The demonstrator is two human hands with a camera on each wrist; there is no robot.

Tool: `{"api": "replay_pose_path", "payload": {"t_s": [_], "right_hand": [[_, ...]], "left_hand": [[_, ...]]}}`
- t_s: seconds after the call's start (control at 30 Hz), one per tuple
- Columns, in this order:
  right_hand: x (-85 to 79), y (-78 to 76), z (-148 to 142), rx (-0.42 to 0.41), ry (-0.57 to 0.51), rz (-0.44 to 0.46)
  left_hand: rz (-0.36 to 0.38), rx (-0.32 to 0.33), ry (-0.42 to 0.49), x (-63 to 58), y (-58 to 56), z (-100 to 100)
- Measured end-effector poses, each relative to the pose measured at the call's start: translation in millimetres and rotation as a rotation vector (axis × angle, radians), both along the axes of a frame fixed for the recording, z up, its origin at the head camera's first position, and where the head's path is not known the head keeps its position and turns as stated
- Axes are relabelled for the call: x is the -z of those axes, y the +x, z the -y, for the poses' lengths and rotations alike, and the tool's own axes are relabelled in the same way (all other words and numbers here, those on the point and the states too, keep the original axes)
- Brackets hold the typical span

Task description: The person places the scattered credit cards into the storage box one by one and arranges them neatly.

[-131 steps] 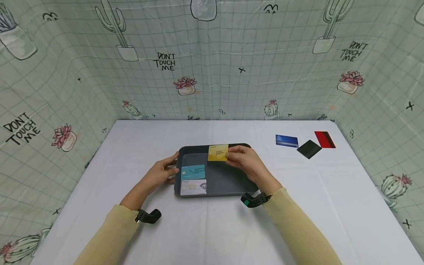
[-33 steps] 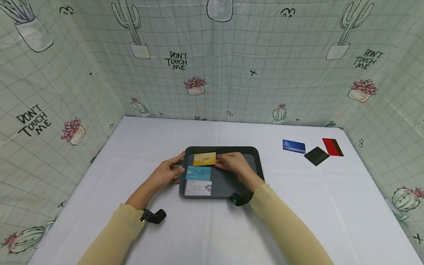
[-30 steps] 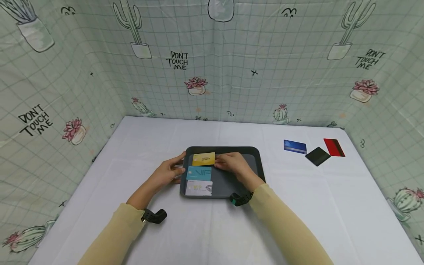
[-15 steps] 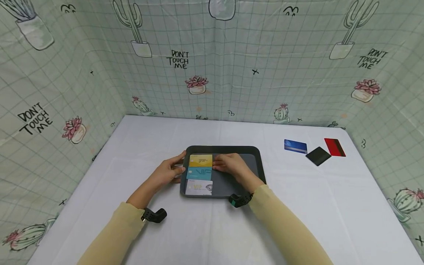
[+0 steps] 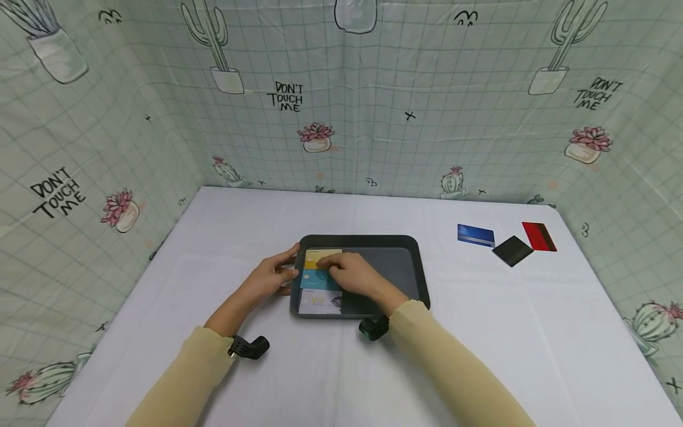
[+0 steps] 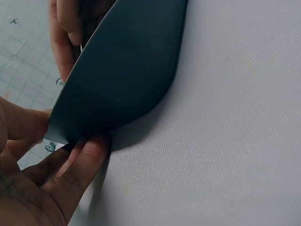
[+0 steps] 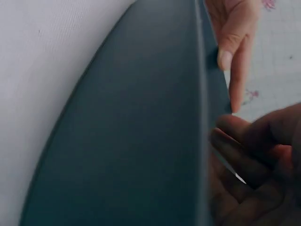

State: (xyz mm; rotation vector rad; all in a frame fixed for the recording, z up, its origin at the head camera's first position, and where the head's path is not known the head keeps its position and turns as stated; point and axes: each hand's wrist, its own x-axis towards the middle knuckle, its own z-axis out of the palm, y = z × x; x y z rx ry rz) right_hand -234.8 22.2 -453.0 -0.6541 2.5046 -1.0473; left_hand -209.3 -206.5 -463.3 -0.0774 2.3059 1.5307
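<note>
A dark grey rectangular tray (image 5: 384,242) sits on the white-covered table. Down its left side lie three cards: a yellow card (image 5: 312,257) at the far end, a teal card (image 5: 315,279) in the middle and a white VIP card (image 5: 315,302) nearest me. My left hand (image 5: 265,276) holds the tray's left edge, its fingertips at the rim and outer wall. Over the cards, my right hand (image 5: 356,275) touches the yellow card with an extended index finger, its other fingers bent. That hand partly hides the yellow and teal cards.
Toward the table's far right lie a blue card (image 5: 476,235), a black card (image 5: 513,251) and a red card (image 5: 539,236) with a dark stripe. A cactus-patterned cloth (image 5: 363,118) hangs around the back and sides of the table.
The yellow card has come from the tray's far rim to rest above the teal card. My right hand has let go of it and moved left over the cards. My left hand keeps its place.
</note>
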Motion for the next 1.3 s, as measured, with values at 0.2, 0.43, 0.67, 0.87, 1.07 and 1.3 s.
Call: {"api": "replay_pose_path", "payload": {"t_s": [0.2, 0.43, 0.67, 0.87, 1.07, 1.3], "right_hand": [[-1.3, 2.7, 6.1, -0.116, 0.090, -0.010], [-1.5, 3.8, 6.9, -0.137, 0.102, -0.017], [0.5, 6.1, 4.6, -0.133, 0.096, -0.004], [-4.7, 3.9, -4.9, -0.097, 0.052, 0.002], [-9.9, 7.5, -22.6, -0.005, 0.024, -0.074], [-18.4, 13.1, -59.9, 0.190, -0.003, -0.165]], "left_hand": [[-0.004, 0.010, 0.007, 1.3, -0.1, -0.2], [-0.014, 0.006, 0.008, 1.2, -0.1, 0.5], [-0.009, 0.007, 0.010, 2.0, 2.8, 1.7], [-0.004, 0.002, -0.009, -3.7, 1.7, -0.9], [0.003, -0.004, -0.027, -2.3, 0.7, -3.5], [-0.013, 0.004, -0.039, -0.5, -0.1, -3.8]]}}
